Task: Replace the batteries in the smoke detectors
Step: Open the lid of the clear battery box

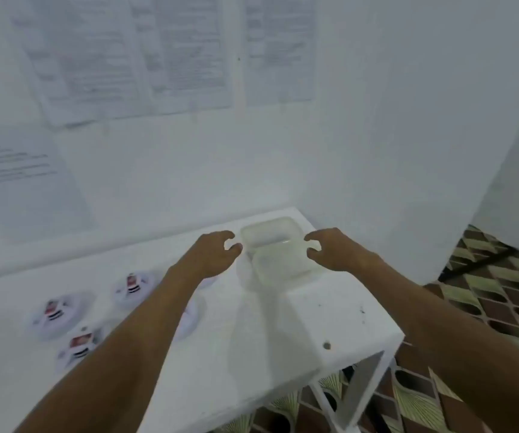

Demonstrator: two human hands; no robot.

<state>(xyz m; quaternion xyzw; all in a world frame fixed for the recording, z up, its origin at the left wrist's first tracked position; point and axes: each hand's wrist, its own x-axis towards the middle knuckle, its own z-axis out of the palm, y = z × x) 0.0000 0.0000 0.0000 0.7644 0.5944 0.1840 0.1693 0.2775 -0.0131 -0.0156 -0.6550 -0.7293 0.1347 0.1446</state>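
Several white round smoke detectors lie face down on the white table (330, 320), their backs showing red and black parts: one (54, 314) at the left, one (78, 343) nearer me, one (133, 284) further back. My left forearm hides part of another. A translucent plastic container (275, 248) stands at the table's far right corner. My left hand (213, 253) hovers at its left side and my right hand (330, 250) at its right side, both with loosely curled fingers that hold nothing. Whether they touch the container is unclear.
The table stands against a white wall with several printed sheets (174, 57) taped to it. Its right edge drops to a patterned tiled floor (502, 292). A white metal leg (361, 392) shows below the front corner.
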